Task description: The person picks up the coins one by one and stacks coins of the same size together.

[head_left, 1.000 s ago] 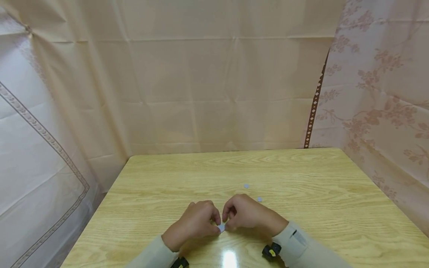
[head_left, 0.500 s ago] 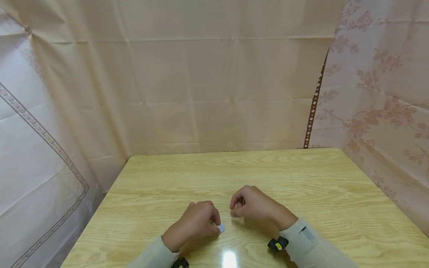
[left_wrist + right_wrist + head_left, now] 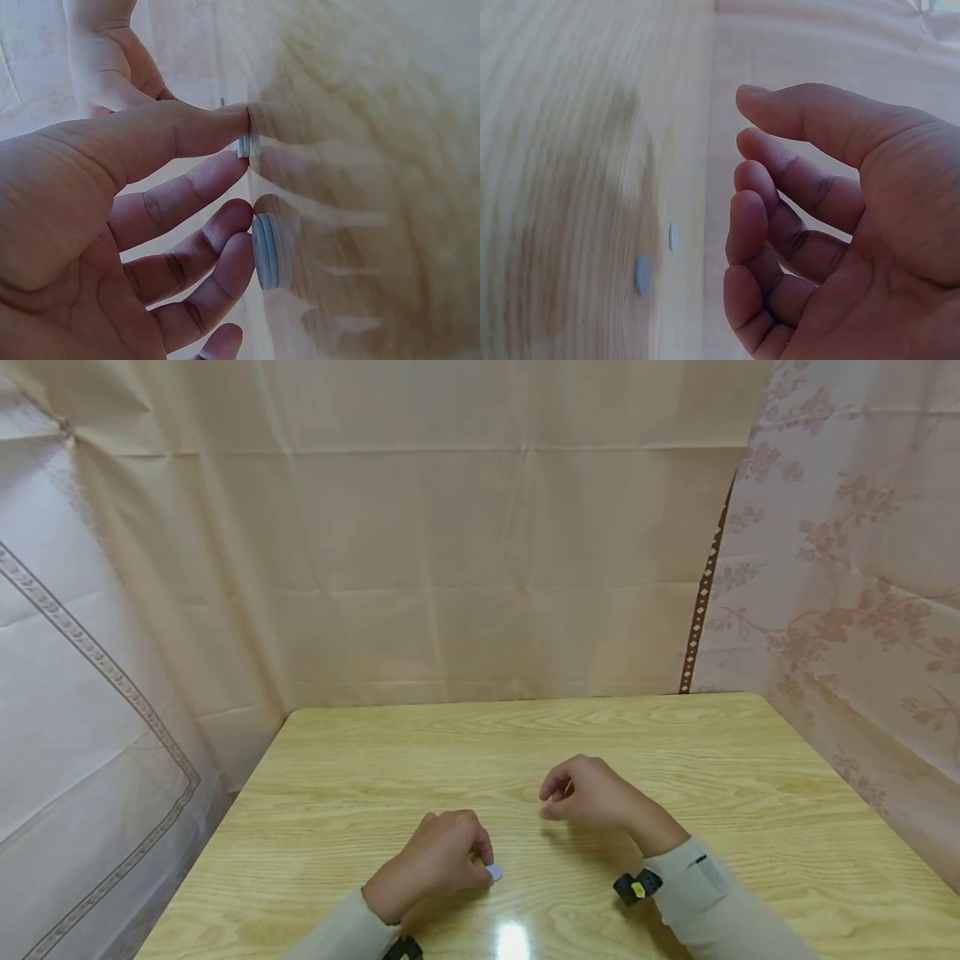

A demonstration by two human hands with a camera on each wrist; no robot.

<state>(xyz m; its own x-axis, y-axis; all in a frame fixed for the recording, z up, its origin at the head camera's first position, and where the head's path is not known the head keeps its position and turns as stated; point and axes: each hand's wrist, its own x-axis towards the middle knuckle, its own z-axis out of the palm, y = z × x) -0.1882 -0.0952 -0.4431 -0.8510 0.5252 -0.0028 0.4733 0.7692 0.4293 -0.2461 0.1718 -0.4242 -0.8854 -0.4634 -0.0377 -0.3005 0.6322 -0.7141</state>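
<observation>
My left hand (image 3: 442, 856) stays low over the table, its thumb and index finger pinching a small pale blue-grey disc (image 3: 495, 872). Seen from the left wrist, this piece (image 3: 242, 145) looks layered, like a short stack of thin discs. A second layered grey stack (image 3: 267, 251) rests on the glossy surface by the other fingertips; the left hand hides it from the head camera. My right hand (image 3: 596, 793) is raised above the table, fingers loosely bent and nothing between them. Beyond its fingertips, a grey disc (image 3: 643, 276) and a farther one (image 3: 673, 236) lie flat.
The wooden table (image 3: 360, 760) has a glossy top with a bright reflection near the front. A beige curtain (image 3: 450, 568) hangs behind its far edge, and a floral cloth (image 3: 847, 568) hangs on the right. Each wrist wears a black camera mount (image 3: 637, 887).
My right hand has left the disc beside the left fingers and moved up and to the right, covering the two loose discs in the head view. The left hand has kept its place.
</observation>
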